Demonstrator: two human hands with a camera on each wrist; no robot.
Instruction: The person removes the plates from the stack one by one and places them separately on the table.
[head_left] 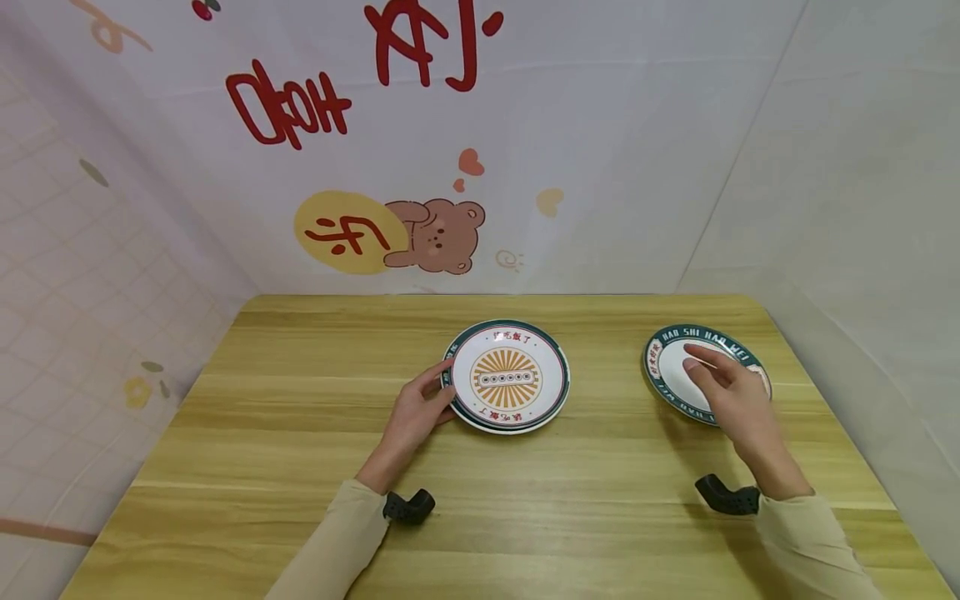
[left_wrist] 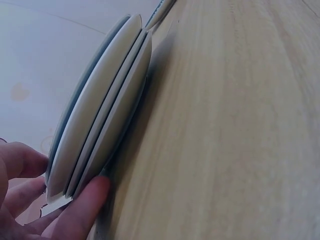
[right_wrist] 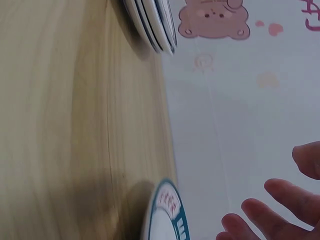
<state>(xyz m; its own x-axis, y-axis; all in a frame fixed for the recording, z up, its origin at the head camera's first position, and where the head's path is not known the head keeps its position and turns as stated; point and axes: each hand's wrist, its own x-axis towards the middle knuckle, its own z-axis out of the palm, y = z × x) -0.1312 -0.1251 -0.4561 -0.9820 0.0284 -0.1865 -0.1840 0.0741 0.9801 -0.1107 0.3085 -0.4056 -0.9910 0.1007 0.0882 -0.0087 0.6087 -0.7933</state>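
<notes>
A stack of several round plates, white with green rims, sits at the middle of the table; the top one has an orange sunburst and red characters. My left hand grips the stack's left edge. In the left wrist view, its fingers and thumb are around the layered rims. Over on the right lies a single plate with a white centre and a green lettered rim. Above this plate is my right hand, fingers relaxed and holding nothing; in the right wrist view they are apart from the rim.
The wooden table meets a white printed backdrop along its far edge. More cloth hangs close on the left and right sides. Each wrist carries a black mount.
</notes>
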